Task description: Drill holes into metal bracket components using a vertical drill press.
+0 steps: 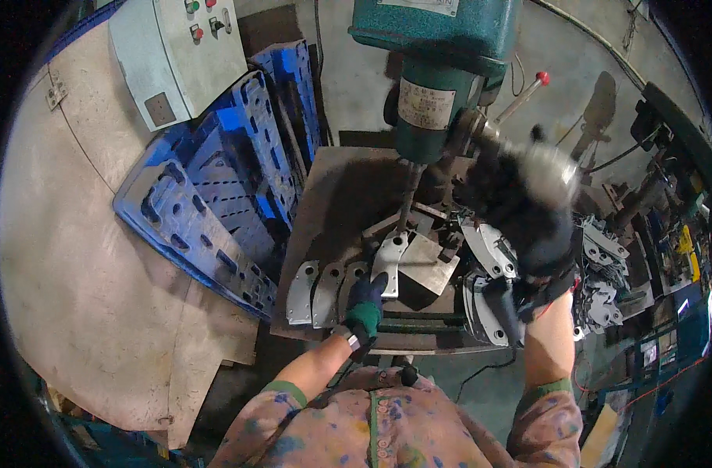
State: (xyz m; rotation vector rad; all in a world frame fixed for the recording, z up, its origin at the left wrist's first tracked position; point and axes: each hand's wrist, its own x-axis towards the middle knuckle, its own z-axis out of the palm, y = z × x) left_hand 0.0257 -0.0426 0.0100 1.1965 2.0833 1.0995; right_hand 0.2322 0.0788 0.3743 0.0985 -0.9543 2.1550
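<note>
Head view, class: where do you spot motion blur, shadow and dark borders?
Head view: the gloved right hand is smeared by motion blur, while the gloved left hand looks crisper; head view: shadow darkens the drill press table left of the drill bit; head view: black corners surround the rounded fisheye image.

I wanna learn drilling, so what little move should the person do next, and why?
Probably press the silver plate down firmly with the left hand: the drill bit points down at the plate's holed upper end, and that hand already touches the lower end.
</note>
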